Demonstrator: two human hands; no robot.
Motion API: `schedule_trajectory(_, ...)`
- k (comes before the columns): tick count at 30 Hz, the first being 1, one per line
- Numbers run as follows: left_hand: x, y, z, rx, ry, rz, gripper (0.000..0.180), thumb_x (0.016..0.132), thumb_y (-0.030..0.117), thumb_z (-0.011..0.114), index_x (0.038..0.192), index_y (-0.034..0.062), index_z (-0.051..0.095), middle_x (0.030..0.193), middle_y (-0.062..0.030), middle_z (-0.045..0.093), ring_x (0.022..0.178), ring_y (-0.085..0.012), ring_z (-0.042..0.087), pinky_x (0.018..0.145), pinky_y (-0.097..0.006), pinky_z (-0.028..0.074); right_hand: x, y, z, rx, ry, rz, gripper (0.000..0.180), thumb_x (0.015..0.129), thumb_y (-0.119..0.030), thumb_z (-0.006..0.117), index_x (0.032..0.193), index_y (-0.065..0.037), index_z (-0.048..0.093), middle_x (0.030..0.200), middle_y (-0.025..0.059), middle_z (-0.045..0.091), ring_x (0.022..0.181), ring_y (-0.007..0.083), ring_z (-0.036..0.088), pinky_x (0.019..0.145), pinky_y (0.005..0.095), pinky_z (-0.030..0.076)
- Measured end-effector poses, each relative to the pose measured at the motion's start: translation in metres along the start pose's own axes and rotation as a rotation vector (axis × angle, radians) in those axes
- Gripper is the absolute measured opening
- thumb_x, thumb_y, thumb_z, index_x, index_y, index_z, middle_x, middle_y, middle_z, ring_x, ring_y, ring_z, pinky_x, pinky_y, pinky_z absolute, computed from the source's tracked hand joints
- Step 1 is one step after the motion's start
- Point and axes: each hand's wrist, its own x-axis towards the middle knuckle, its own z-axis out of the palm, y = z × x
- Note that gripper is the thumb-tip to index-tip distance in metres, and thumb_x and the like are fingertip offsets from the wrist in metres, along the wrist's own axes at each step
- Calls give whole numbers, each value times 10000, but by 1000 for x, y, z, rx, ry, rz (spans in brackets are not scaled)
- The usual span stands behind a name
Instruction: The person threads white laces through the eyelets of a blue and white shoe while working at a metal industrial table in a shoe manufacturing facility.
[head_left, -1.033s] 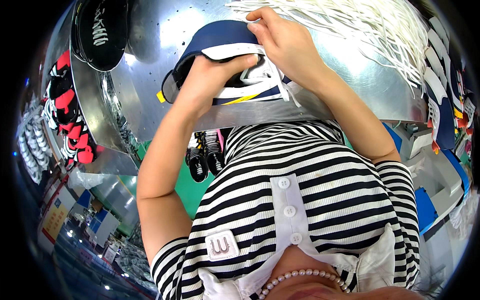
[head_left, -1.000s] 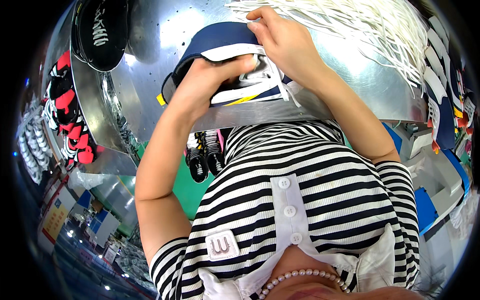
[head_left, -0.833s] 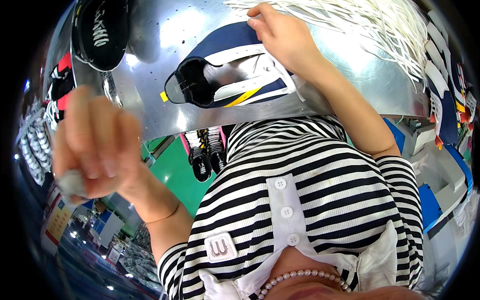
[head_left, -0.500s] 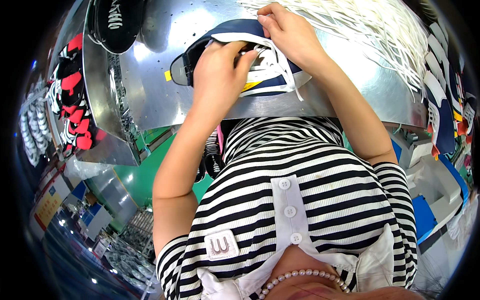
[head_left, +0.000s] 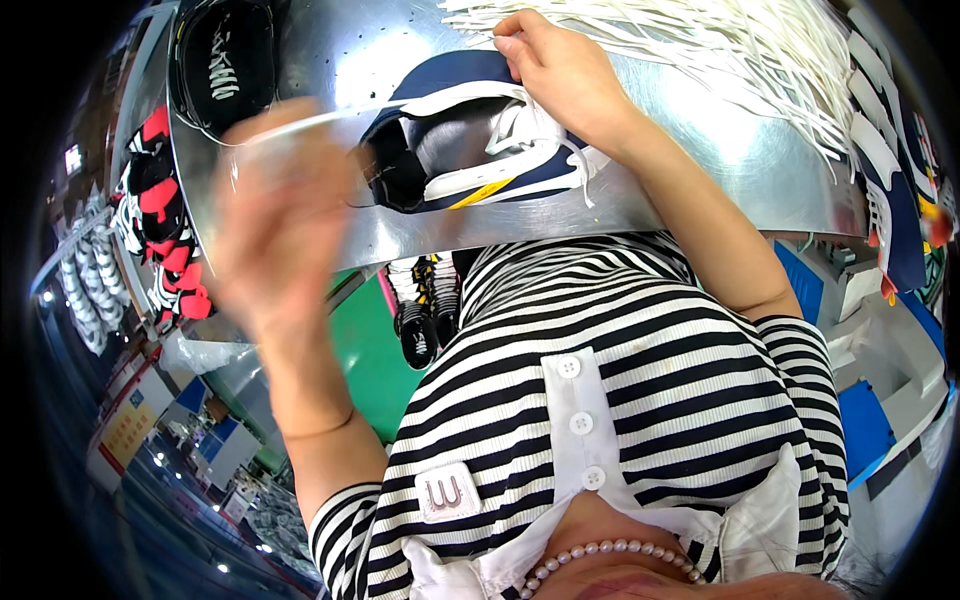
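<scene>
A navy upper shoe (head_left: 455,70) with white trim and a yellow strip lies on its side on the metal table, its opening facing me. White laces (head_left: 535,130) run through its eyelets, and a loose end hangs at its right. One white shoelace (head_left: 370,109) stretches taut from the shoe to my left hand (head_left: 285,215), which is out to the left and smeared by motion; its fingers are not distinct. My right hand (head_left: 560,80) rests on the shoe's far right side, fingers bent and closed on its edge; the fingertips are partly hidden.
A heap of white laces (head_left: 740,60) covers the table's far right. A black laced shoe (head_left: 222,65) stands at the far left. Red, black and white shoe parts (head_left: 160,200) hang beyond the left edge, navy and white uppers (head_left: 885,190) at the right. Black shoes (head_left: 420,310) are below the table.
My left hand has come out of the shoe opening and swung left, drawing a white lace out. The right hand has shifted slightly left, still at the shoe.
</scene>
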Motion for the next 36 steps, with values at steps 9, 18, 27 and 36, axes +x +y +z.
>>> schedule_trajectory(9, -25, -44, 3, 1111, -63, 360, 120, 774, 86, 771, 875, 68, 710, 923, -39, 622, 913, -206, 570, 834, -311, 436, -1, -7, 11, 25, 92, -50, 227, 969, -207, 503, 1088, -26, 571, 844, 196, 672, 821, 370, 659, 754, 434, 505)
schedule_trajectory(18, -5, -107, -5, 1362, 70, 578, 243, 762, 112, 787, 918, 13, 629, 943, -118, 635, 809, -284, 630, 694, -360, 496, -66, -31, -19, 379, 97, -203, 189, 980, -146, 545, 1132, -40, 582, 796, 50, 672, 653, 137, 598, 607, 254, 454)
schedule_trajectory(27, -6, -101, -4, 1409, 76, 371, 246, 800, 213, 774, 899, 38, 634, 810, -119, 640, 695, -292, 620, 606, -359, 475, -114, -21, -8, 212, -70, -123, 155, 945, -136, 605, 1045, -26, 565, 812, 134, 693, 705, 282, 688, 615, 334, 515)
schedule_trajectory(36, -12, -111, -7, 1328, -6, 523, 202, 808, 160, 766, 870, 27, 627, 742, -105, 613, 585, -255, 571, 542, -341, 447, -106, -28, 2, 147, -75, -6, 186, 937, -150, 605, 1026, -9, 521, 775, 140, 681, 676, 306, 677, 605, 374, 517)
